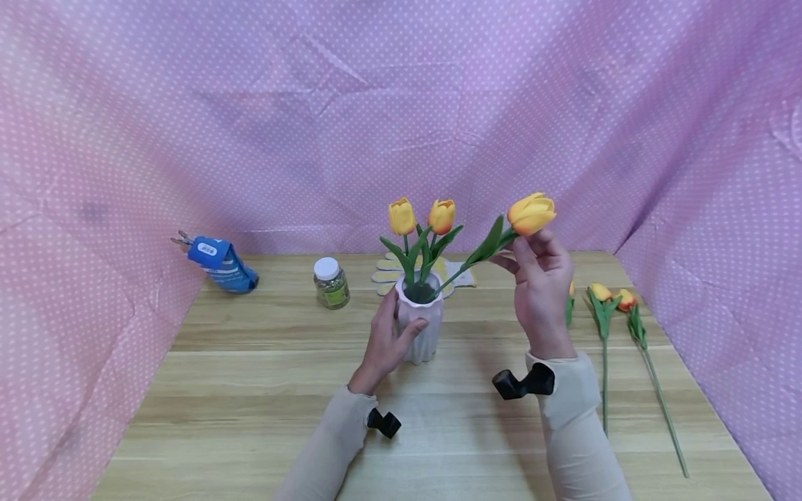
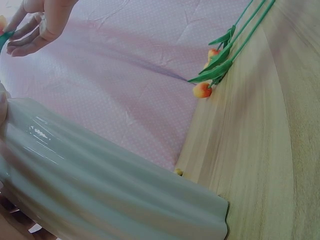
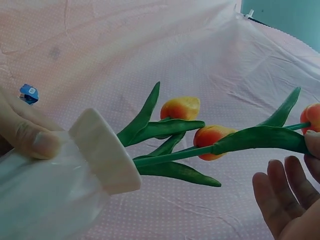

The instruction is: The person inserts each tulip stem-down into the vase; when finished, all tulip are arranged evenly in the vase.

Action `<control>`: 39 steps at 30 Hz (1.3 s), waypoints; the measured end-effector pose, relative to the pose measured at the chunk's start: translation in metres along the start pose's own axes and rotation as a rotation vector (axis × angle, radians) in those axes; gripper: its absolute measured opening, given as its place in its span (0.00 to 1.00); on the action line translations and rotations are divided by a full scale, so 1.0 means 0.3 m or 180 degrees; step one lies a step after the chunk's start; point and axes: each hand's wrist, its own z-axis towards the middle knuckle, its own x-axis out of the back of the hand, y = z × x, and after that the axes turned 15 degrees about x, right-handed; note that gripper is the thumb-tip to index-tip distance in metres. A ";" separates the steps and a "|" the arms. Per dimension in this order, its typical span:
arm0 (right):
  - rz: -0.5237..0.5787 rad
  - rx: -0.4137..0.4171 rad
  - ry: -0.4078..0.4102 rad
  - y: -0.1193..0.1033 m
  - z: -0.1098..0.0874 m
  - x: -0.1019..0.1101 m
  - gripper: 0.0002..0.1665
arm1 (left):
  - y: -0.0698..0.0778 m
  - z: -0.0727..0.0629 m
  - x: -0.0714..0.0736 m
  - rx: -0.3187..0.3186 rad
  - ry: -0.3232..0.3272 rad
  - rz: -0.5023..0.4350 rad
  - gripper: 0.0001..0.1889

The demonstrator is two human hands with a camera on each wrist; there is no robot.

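Your left hand [image 1: 383, 342] grips the fluted vase [image 1: 423, 335] (two yellow tulips [image 1: 402, 216] inside); your right hand [image 1: 545, 296] pinches a slanting third tulip [image 1: 531, 214].

Under L fingers [image 1: 387, 305]: white fluted ceramic-look vase [image 2: 110, 167], v. glossy, smooth, w/ bright highlights. In R fingers [image 3: 281, 186]: yellow-orange cup-shaped artificial tulip [image 1: 531, 214], smooth-petalled, soft satin sheen; long green plastic-look leaves [image 3: 260, 140], semi-matt. Left of L fingers: see-through round jar [image 1: 332, 291], shiny, glass or plastic unclear, w/ round white plastic-look lid [image 1: 326, 268], matt. Beyond L fingers: glove-shaped white-&-yellow cloth [image 1: 388, 276], matt. Below fingers: pale flat wood-grain tabletop [image 1: 263, 390], smooth, low sheen. Bkgd, behind fingers: pink dotted cloth sheet [image 1: 250, 139], matt, creased.
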 end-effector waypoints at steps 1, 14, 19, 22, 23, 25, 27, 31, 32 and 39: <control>-0.0030 0.0015 0.0011 0.001 -0.003 -0.001 0.07 | -0.001 0.000 0.000 0.0000 -0.0002 -0.0002 0.47; -0.0521 0.0101 0.0091 0.064 -0.080 -0.039 0.08 | -0.005 0.000 0.000 0.0002 -0.0007 -0.0059 0.46; -0.0612 -0.0003 0.0077 0.099 -0.123 -0.048 0.07 | -0.004 -0.002 -0.001 -0.0032 -0.0019 -0.0074 0.44; -0.0731 -0.0034 0.0044 0.115 -0.143 -0.054 0.09 | -0.004 -0.001 -0.001 -0.0064 -0.0017 -0.0065 0.44; -0.0783 -0.0041 0.0018 0.120 -0.148 -0.055 0.09 | -0.004 -0.001 -0.001 -0.0066 -0.0009 -0.0058 0.44; -0.0875 -0.0052 -0.0030 0.127 -0.159 -0.056 0.10 | -0.004 0.000 -0.001 -0.0057 0.0002 -0.0045 0.44; -0.0930 -0.0060 -0.0070 0.133 -0.167 -0.054 0.10 | -0.003 0.001 -0.003 -0.0045 0.0012 -0.0023 0.44; -0.0927 -0.0095 -0.0074 0.135 -0.175 -0.047 0.08 | -0.002 0.002 -0.004 -0.0016 0.0020 -0.0013 0.44; -0.0922 -0.0101 -0.0073 0.134 -0.176 -0.045 0.08 | -0.002 0.002 -0.004 -0.0011 0.0018 -0.0019 0.44; -0.0901 -0.0062 -0.0161 0.112 -0.180 -0.019 0.09 | -0.005 0.000 -0.002 -0.0002 0.0022 -0.0034 0.45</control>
